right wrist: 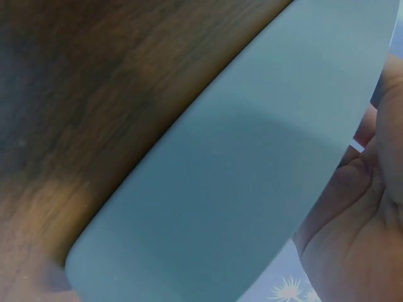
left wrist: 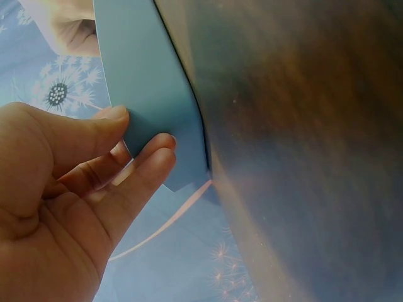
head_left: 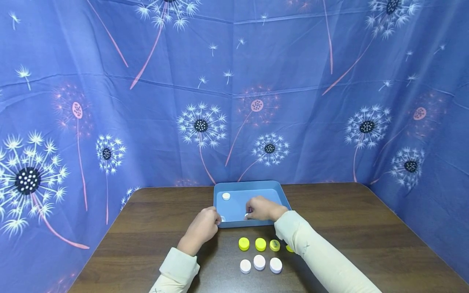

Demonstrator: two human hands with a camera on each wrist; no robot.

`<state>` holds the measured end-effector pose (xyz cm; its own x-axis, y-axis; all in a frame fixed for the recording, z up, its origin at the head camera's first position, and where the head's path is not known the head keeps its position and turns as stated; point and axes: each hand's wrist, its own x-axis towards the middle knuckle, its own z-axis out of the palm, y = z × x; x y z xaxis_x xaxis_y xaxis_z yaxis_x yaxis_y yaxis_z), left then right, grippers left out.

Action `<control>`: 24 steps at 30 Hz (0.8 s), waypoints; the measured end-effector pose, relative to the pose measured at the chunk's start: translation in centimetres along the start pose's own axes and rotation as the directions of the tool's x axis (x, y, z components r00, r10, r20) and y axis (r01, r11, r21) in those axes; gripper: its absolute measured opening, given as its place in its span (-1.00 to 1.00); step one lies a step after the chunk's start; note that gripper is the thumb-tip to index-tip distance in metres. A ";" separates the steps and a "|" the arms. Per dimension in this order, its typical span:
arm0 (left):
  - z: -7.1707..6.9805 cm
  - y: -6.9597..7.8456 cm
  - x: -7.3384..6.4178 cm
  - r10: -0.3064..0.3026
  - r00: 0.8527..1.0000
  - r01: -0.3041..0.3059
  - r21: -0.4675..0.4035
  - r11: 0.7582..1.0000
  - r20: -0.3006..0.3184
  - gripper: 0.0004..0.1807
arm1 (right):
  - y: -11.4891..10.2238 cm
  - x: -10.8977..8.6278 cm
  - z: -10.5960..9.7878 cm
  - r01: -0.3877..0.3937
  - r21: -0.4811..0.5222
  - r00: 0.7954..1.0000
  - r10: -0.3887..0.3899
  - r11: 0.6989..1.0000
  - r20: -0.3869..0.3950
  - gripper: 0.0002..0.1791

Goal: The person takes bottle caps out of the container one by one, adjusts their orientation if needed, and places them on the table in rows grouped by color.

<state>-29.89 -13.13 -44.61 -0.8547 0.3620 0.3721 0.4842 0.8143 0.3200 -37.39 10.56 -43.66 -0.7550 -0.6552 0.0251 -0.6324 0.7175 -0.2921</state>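
Note:
A shallow blue tray [head_left: 253, 224] stands at the back of the table. With thumb and fingers, my left hand [head_left: 202, 228] pinches its front-left corner; the left wrist view shows the thumb at the rim and fingertips [left wrist: 158, 162] against the outer wall. My right hand [head_left: 263, 208] reaches over the front wall and pinches a white bottle cap [head_left: 247, 216] low inside the tray. In the right wrist view the tray wall [right wrist: 208, 182] hides that cap and the fingertips. Another white cap [head_left: 226, 196] lies at the tray's back left, and one more [head_left: 222, 219] shows partly at the front-left corner.
In front of the tray lies a row of yellow caps [head_left: 260, 244], the rightmost [head_left: 290, 248] partly covered by my right sleeve [head_left: 311, 244]. Nearer me is a row of three white caps [head_left: 259, 262]. A blue dandelion-print cloth [head_left: 234, 81] hangs behind the wooden table [head_left: 340, 224].

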 end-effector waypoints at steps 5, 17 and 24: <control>-0.1 0.0 -0.1 -0.002 1.000 0.002 -0.001 1.000 0.003 -0.67 | 0.2 -0.1 0.0 -0.015 0.001 1.000 0.015 1.000 -0.019 -0.86; -0.1 0.1 -0.1 -0.013 1.000 0.013 -0.002 1.000 0.008 -0.69 | 0.4 -0.1 0.3 -0.066 0.066 0.998 0.067 0.996 -0.015 -0.89; -0.1 0.2 0.0 -0.031 0.999 0.031 -0.007 1.000 0.026 -0.67 | 0.5 -0.3 0.0 -0.071 0.126 0.997 0.074 0.989 -0.020 -0.96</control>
<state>-29.80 -13.06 -44.43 -0.8736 0.3486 0.3395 0.4590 0.8221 0.3370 -37.49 11.10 -43.83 -0.8029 -0.5956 0.0223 -0.5504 0.7265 -0.4114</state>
